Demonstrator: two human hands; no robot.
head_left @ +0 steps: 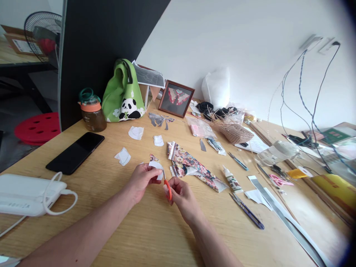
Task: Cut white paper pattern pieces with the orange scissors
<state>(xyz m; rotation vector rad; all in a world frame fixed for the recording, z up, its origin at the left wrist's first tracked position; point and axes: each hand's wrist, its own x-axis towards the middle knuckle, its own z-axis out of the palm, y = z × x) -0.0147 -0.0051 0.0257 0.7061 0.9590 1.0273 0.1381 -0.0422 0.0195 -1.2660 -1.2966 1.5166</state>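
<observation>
My left hand [142, 177] pinches a small white paper piece [156, 165] backed with patterned fabric, held just above the wooden table [116, 207]. My right hand [181, 195] is closed round small orange-handled scissors [167, 187], whose blades point up at the paper piece's edge. A strip of floral fabric [194, 167] lies just right of both hands. Several cut white paper scraps [123, 156] lie behind my left hand.
A black phone [75, 151] and a white power bank [26, 194] with a cable sit left. A glue bottle [230, 178], snips [247, 210], a metal ruler [286, 218], pink scissors [280, 181], a green panda bag [124, 92], a bottle [91, 110] and a framed picture [176, 98] surround the work area.
</observation>
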